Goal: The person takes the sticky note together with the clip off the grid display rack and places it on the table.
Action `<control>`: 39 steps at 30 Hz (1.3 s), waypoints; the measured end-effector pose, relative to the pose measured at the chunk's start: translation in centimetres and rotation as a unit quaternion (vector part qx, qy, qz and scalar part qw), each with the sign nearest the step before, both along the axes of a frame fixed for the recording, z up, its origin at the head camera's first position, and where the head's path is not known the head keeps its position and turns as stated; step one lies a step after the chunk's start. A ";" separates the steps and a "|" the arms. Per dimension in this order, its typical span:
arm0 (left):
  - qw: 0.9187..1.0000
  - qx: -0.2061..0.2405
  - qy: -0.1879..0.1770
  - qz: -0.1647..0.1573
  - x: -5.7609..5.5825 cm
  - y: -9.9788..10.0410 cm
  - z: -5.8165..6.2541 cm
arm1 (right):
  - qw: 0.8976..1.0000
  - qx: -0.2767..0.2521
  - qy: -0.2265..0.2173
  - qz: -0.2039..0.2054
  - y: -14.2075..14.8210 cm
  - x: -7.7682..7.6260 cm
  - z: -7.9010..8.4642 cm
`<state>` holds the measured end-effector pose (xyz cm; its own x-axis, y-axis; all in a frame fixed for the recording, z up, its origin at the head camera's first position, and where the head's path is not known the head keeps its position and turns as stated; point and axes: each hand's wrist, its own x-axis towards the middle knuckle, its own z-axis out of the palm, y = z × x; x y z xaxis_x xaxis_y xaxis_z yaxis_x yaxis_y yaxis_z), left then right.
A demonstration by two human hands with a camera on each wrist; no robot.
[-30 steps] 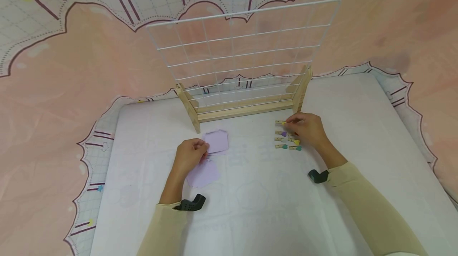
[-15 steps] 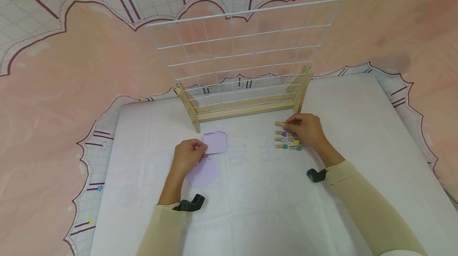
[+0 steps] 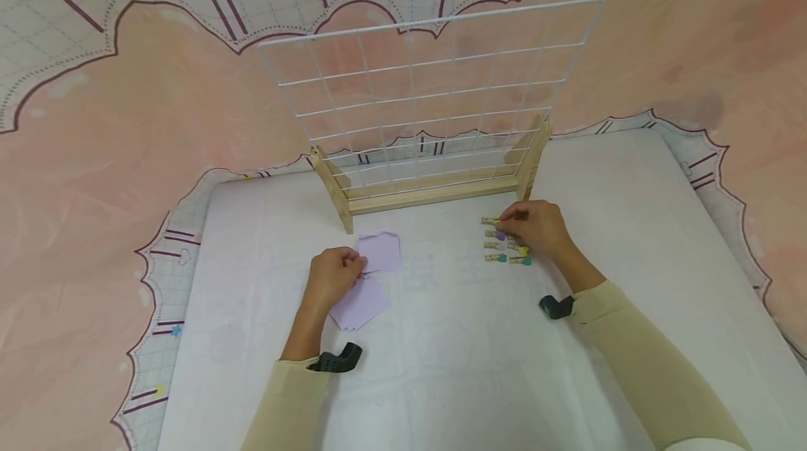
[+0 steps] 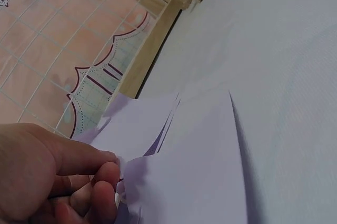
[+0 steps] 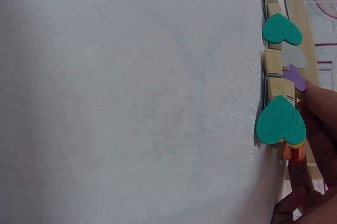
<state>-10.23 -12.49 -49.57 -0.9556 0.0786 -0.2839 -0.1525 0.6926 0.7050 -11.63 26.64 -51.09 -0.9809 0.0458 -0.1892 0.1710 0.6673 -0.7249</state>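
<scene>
My left hand [image 3: 334, 274] is at a small pile of light purple paper [image 3: 380, 252]. In the left wrist view its thumb and curled fingers [image 4: 108, 176] pinch the paper near its corner. A second purple paper [image 3: 359, 304] lies nearer, beside the fingertips, with one edge raised. My right hand [image 3: 534, 225] pinches a small wooden clothespin [image 3: 490, 220] with a yellow decoration at the far end of a group of clothespins. Beside it are clothespins with purple [image 3: 500, 235], yellow [image 3: 521, 249] and green hearts [image 5: 281, 121]. The right fingers partly hide some of them.
A white wire grid [image 3: 435, 80] leans back in a wooden stand [image 3: 435, 197] behind the papers and clothespins. The white tabletop [image 3: 454, 367] meets a pink patterned cloth [image 3: 208, 108] at the back and sides. Dark devices [image 3: 340, 358] sit at both wrists.
My right hand has shifted the yellow clothespin slightly left and nearer. The far purple paper has settled a little left, while my left hand has stayed almost in place.
</scene>
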 end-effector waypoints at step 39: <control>1.000 -0.007 0.030 0.005 -0.1 -0.7 0.2 | 0.999 0.026 -0.015 0.011 0.3 0.0 0.1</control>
<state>-10.32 -13.16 -49.41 -0.9716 0.0662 -0.2271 -0.1165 0.7016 0.7030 -11.61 26.94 -51.01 -0.9758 0.0352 -0.2159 0.1769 0.7079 -0.6838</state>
